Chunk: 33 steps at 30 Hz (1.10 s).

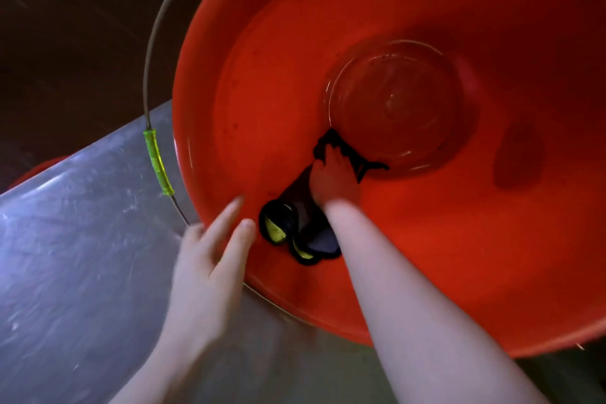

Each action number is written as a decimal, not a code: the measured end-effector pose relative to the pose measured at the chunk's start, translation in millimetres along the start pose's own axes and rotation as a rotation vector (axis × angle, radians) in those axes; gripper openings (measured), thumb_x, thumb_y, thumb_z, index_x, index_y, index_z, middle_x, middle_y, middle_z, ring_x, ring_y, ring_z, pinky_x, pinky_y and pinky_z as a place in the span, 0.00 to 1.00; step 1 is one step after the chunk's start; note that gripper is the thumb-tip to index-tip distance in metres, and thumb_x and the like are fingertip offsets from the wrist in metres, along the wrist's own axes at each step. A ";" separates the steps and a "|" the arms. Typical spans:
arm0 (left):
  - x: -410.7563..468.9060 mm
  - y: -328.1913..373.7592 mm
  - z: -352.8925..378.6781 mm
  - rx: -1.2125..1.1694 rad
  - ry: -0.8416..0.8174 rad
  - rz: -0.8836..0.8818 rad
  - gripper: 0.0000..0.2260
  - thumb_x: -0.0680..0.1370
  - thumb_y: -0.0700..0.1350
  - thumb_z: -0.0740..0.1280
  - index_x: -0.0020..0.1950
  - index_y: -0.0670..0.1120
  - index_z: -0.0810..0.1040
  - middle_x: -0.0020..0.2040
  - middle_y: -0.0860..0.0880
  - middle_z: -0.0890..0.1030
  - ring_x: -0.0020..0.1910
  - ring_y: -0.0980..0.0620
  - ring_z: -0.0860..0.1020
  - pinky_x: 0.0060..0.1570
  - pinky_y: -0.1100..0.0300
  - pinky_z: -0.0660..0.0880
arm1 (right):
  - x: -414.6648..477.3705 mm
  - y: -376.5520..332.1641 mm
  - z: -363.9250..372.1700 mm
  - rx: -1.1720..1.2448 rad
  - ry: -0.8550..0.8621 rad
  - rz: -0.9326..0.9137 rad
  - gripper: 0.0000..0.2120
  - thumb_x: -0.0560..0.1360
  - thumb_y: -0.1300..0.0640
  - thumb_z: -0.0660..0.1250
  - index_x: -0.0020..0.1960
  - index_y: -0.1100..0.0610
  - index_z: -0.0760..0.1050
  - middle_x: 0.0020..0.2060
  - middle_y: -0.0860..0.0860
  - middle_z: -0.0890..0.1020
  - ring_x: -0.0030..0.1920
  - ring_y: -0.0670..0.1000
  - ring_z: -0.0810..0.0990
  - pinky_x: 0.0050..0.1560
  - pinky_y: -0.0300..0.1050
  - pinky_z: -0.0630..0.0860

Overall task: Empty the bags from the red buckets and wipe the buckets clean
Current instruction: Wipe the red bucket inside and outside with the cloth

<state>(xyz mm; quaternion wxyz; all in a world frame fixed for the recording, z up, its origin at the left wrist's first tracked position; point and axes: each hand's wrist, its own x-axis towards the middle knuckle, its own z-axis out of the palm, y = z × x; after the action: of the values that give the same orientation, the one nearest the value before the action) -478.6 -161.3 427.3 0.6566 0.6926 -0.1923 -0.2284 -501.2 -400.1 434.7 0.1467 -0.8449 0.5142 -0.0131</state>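
Red bucket (426, 239), right hand (331, 179) inside holding dark cloth (362, 163), left hand (203, 267) on rim

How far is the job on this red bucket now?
Done: no bag shows inside the red bucket. In hand: the right hand holds a dark cloth near the bottom; the left hand rests on the rim. Left: probably the remaining walls.

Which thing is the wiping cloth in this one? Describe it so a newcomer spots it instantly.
Start with the big red bucket filling the view. On its near inner wall, under the right hand, lies the cloth. Black with yellow patches, it is the only fabric there.
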 end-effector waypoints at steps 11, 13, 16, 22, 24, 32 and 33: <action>42.9 7.7 -32.6 0.341 0.116 0.374 0.20 0.75 0.58 0.60 0.67 0.64 0.72 0.61 0.59 0.63 0.62 0.68 0.65 0.59 0.74 0.60 | -12.1 41.8 -16.0 -0.491 -0.013 -0.114 0.26 0.82 0.53 0.51 0.78 0.58 0.55 0.78 0.55 0.56 0.77 0.57 0.54 0.76 0.53 0.52; 26.6 -4.1 -17.5 0.265 0.129 0.284 0.19 0.75 0.60 0.59 0.67 0.69 0.68 0.63 0.63 0.59 0.60 0.79 0.57 0.60 0.70 0.60 | -20.1 30.2 -13.5 -0.575 0.021 -0.031 0.26 0.81 0.53 0.50 0.77 0.61 0.58 0.78 0.56 0.57 0.77 0.57 0.53 0.76 0.56 0.52; 15.2 -10.0 -1.1 0.224 0.151 0.160 0.21 0.76 0.62 0.57 0.70 0.67 0.65 0.64 0.62 0.58 0.64 0.63 0.64 0.59 0.59 0.62 | -53.4 -8.4 3.4 -0.376 0.036 -0.132 0.25 0.82 0.54 0.50 0.77 0.60 0.56 0.78 0.56 0.54 0.78 0.57 0.51 0.77 0.54 0.48; 18.5 -11.9 -6.8 0.131 0.098 0.155 0.21 0.76 0.62 0.54 0.68 0.62 0.70 0.64 0.56 0.62 0.57 0.77 0.62 0.56 0.83 0.56 | -146.0 -41.6 38.4 0.014 0.097 -0.472 0.30 0.79 0.46 0.46 0.79 0.49 0.43 0.79 0.46 0.50 0.78 0.48 0.47 0.76 0.39 0.46; 19.0 -12.1 -8.0 0.145 0.090 0.148 0.23 0.76 0.62 0.54 0.69 0.58 0.71 0.65 0.54 0.63 0.56 0.79 0.60 0.54 0.86 0.51 | -114.6 -34.2 33.7 -0.030 0.104 -0.396 0.29 0.81 0.49 0.50 0.79 0.52 0.47 0.79 0.50 0.52 0.78 0.50 0.50 0.77 0.42 0.47; 16.8 -13.5 -3.7 0.181 0.078 0.124 0.19 0.75 0.67 0.52 0.66 0.71 0.61 0.69 0.60 0.58 0.57 0.75 0.58 0.60 0.60 0.61 | -13.9 -30.0 14.9 -0.119 0.099 0.062 0.25 0.84 0.53 0.47 0.79 0.59 0.52 0.79 0.55 0.52 0.78 0.55 0.50 0.77 0.50 0.47; 17.4 -13.0 -3.3 0.192 0.087 0.125 0.20 0.75 0.67 0.52 0.67 0.70 0.61 0.69 0.58 0.58 0.58 0.70 0.61 0.59 0.59 0.61 | -25.9 -33.9 18.3 -0.073 0.092 0.004 0.25 0.83 0.53 0.49 0.79 0.58 0.51 0.79 0.54 0.53 0.78 0.54 0.50 0.77 0.49 0.47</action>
<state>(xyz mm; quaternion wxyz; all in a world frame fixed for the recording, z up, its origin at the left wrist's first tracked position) -462.9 -167.5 413.4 0.6077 0.7483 -0.2276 -0.1373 -480.9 -358.7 429.3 0.0921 -0.8472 0.5222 -0.0330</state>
